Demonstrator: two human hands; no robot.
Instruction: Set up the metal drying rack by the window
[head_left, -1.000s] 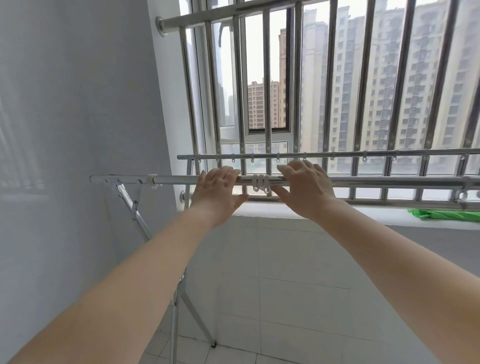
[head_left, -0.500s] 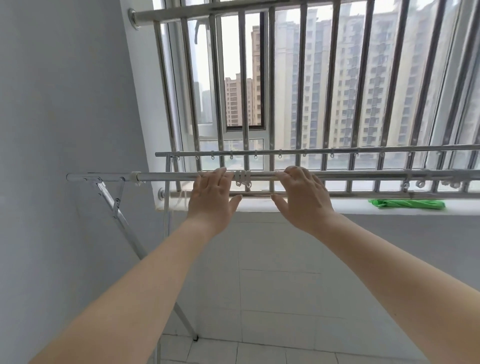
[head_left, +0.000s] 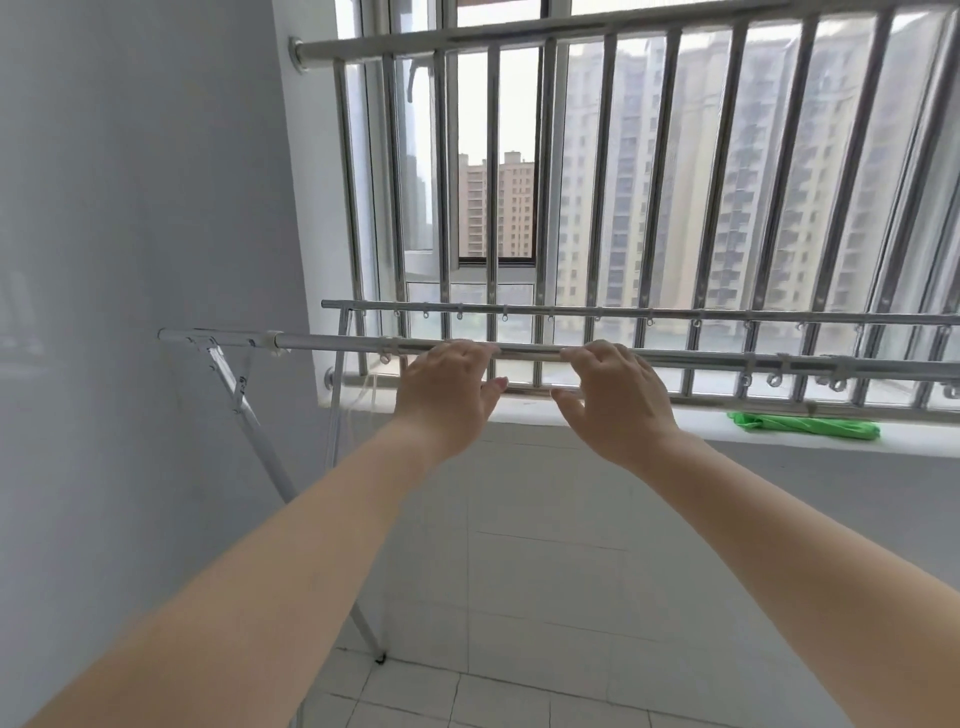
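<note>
The metal drying rack stands open below the window, with a near top rail (head_left: 332, 343) and a far top rail (head_left: 571, 312) that carries several small hooks. A slanted leg (head_left: 260, 436) runs from the rack's left end down to the tiled floor. My left hand (head_left: 447, 389) and my right hand (head_left: 613, 400) lie side by side on the middle of the near rail. Their fingers are curled over it and the thumbs hang below. Both forearms reach in from the bottom of the view.
Steel window bars (head_left: 597, 182) stand just behind the rack above a white sill (head_left: 571, 415). A green cloth (head_left: 805, 427) lies on the sill at the right. The grey wall (head_left: 130, 260) is close to the rack's left end. More hooks (head_left: 774, 378) hang on the near rail at the right.
The white hooks seen between my hands earlier no longer show there. Both hands stay on the near rail, and the view has shifted slightly.
</note>
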